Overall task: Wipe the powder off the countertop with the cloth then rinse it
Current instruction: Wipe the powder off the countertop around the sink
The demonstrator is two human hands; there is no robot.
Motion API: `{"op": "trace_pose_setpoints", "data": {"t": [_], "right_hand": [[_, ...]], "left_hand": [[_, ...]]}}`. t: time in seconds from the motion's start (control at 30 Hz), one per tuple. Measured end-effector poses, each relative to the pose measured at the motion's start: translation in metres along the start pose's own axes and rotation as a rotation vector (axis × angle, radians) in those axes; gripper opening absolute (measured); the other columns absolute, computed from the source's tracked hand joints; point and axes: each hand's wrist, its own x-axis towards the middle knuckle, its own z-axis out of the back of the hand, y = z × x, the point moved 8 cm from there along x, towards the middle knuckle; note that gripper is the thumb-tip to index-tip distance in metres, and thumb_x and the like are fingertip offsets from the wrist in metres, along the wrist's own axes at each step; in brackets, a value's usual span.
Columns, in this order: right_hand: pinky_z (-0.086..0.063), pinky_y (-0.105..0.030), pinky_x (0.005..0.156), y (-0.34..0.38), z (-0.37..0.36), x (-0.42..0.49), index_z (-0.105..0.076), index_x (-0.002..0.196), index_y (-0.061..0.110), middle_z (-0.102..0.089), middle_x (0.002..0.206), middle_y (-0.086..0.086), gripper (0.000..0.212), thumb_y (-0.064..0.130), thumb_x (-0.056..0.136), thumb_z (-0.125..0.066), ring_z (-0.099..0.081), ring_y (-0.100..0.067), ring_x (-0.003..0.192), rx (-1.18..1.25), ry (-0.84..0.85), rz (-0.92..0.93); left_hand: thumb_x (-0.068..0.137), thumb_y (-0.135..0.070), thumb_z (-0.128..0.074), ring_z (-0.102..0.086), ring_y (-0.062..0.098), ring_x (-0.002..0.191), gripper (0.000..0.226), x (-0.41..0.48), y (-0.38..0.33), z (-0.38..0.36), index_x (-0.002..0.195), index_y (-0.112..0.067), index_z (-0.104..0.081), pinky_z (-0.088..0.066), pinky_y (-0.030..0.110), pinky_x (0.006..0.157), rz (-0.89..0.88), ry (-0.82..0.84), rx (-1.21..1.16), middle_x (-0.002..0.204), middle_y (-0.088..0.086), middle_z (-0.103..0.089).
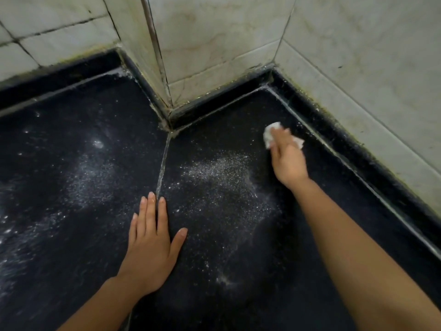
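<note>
A black speckled countertop (310, 235) fills the view. White powder (219, 170) lies scattered across its middle, with a second patch of powder (90, 173) to the left. My right hand (287, 161) presses a small white cloth (270, 133) onto the counter near the back right corner; most of the cloth is hidden under the fingers. My left hand (152, 242) rests flat on the counter, fingers spread, just left of the central powder and over a seam.
Stained white tiled walls (358, 56) border the counter at the back and right, with a tiled pillar corner (157, 68) jutting into it. A raised dark rim (358, 149) runs along the wall base. A pale seam (164, 161) divides the counter.
</note>
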Motion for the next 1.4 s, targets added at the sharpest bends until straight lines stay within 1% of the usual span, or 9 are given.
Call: {"op": "trace_pose_setpoints", "data": {"t": [0.13, 0.3, 0.57, 0.77, 0.9, 0.97, 1.07, 1.27, 1.4], "right_hand": [[-0.022, -0.027, 0.113, 0.013, -0.001, -0.042, -0.047, 0.138, 0.012, -0.04, 0.146, -0.004, 0.04, 0.011, 0.098, -0.047, -0.029, -0.018, 0.139, -0.029, 0.197, 0.312], [-0.033, -0.031, 0.106, -0.049, 0.055, -0.029, -0.059, 0.126, 0.006, -0.058, 0.13, -0.013, 0.032, 0.006, 0.095, -0.053, -0.051, -0.029, 0.124, -0.114, -0.153, 0.038], [-0.034, -0.015, 0.095, -0.044, 0.05, 0.022, -0.067, 0.114, 0.006, -0.066, 0.116, -0.015, 0.027, 0.004, 0.089, -0.062, -0.06, -0.029, 0.11, -0.06, -0.289, -0.015], [-0.029, -0.01, 0.095, -0.012, 0.03, 0.056, -0.066, 0.118, 0.01, -0.063, 0.124, -0.01, 0.028, 0.007, 0.092, -0.056, -0.055, -0.022, 0.119, 0.011, -0.191, 0.022], [-0.024, -0.001, 0.101, 0.03, 0.0, 0.027, -0.065, 0.119, 0.012, -0.061, 0.127, -0.004, 0.028, 0.013, 0.092, -0.058, -0.049, -0.007, 0.121, 0.07, 0.008, 0.198], [-0.028, -0.012, 0.108, 0.033, -0.008, 0.001, -0.06, 0.126, 0.012, -0.057, 0.132, -0.002, 0.034, 0.02, 0.093, -0.057, -0.045, -0.007, 0.124, 0.049, 0.093, 0.288], [-0.034, -0.031, 0.11, 0.001, 0.01, -0.005, -0.057, 0.128, 0.009, -0.057, 0.132, -0.007, 0.035, 0.016, 0.094, -0.054, -0.049, -0.02, 0.127, -0.099, 0.003, 0.303], [-0.038, -0.03, 0.094, -0.008, 0.019, 0.054, -0.058, 0.124, 0.005, -0.059, 0.128, -0.015, 0.03, 0.007, 0.096, -0.048, -0.054, -0.03, 0.118, -0.075, -0.126, 0.061], [-0.032, -0.029, 0.104, 0.005, 0.002, 0.091, -0.057, 0.127, 0.009, -0.054, 0.135, -0.012, 0.036, 0.026, 0.098, -0.042, -0.047, -0.026, 0.127, -0.027, -0.091, 0.032]], "left_hand": [[0.083, -0.064, 0.003, 0.034, 0.002, 0.136, 0.076, 0.007, -0.004, 0.019, 0.144, -0.023, 0.02, 0.02, 0.026, 0.111, -0.043, -0.14, -0.063, 0.151, -0.01, 0.028], [0.095, -0.053, -0.01, 0.024, 0.005, 0.14, 0.066, 0.063, 0.0, 0.055, 0.148, -0.017, 0.009, 0.013, 0.03, 0.115, -0.057, -0.294, -0.078, 0.156, -0.004, 0.012], [0.093, -0.054, -0.007, 0.012, 0.004, 0.143, 0.073, 0.097, 0.01, 0.054, 0.151, -0.009, -0.009, 0.008, 0.029, 0.116, -0.068, -0.356, -0.064, 0.158, 0.0, -0.007], [0.093, -0.055, -0.008, 0.008, 0.006, 0.143, 0.073, 0.097, 0.01, 0.055, 0.151, -0.011, -0.008, 0.003, 0.03, 0.117, -0.061, -0.366, -0.076, 0.158, 0.001, -0.007], [0.093, -0.053, -0.009, 0.007, 0.006, 0.144, 0.073, 0.096, 0.01, 0.056, 0.151, -0.009, -0.012, 0.004, 0.03, 0.117, -0.062, -0.361, -0.07, 0.158, 0.003, -0.01], [0.093, -0.053, -0.008, 0.007, 0.005, 0.143, 0.072, 0.097, 0.011, 0.056, 0.15, -0.009, -0.013, 0.004, 0.03, 0.117, -0.062, -0.36, -0.07, 0.158, 0.003, -0.011], [0.093, -0.053, -0.008, 0.005, 0.007, 0.144, 0.073, 0.098, 0.012, 0.054, 0.15, -0.009, -0.013, 0.003, 0.031, 0.118, -0.057, -0.357, -0.075, 0.158, 0.003, -0.011], [0.093, -0.053, -0.008, 0.006, 0.006, 0.143, 0.073, 0.098, 0.014, 0.054, 0.15, -0.009, -0.014, 0.003, 0.031, 0.118, -0.054, -0.369, -0.084, 0.158, 0.003, -0.01], [0.094, -0.051, -0.011, 0.004, 0.007, 0.143, 0.071, 0.098, 0.013, 0.054, 0.15, -0.008, -0.014, 0.002, 0.03, 0.117, -0.064, -0.373, -0.09, 0.158, 0.004, -0.011]]}}
